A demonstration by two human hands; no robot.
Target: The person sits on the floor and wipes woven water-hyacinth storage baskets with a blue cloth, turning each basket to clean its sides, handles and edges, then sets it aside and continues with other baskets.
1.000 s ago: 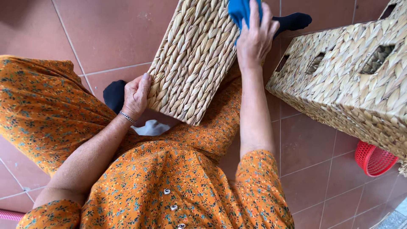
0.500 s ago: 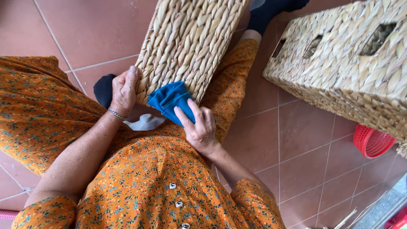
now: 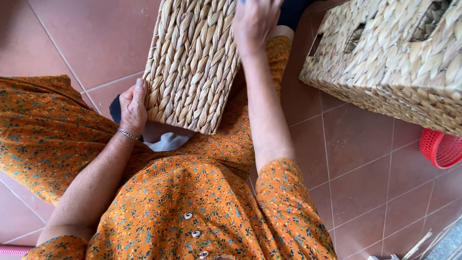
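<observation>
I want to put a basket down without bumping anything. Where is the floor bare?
Bare tile lies left of the woven basket, above the orange dress, and lower right between the sleeve, the second basket and the red tub. The lap under the left hand and right hand is crowded.

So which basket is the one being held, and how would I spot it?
Start at the orange flowered dress filling the bottom of the picture. Resting on its lap is a woven straw basket, with the left hand gripping its lower corner and the right hand on its upper edge. The other straw basket sits untouched on the red floor tiles.
</observation>
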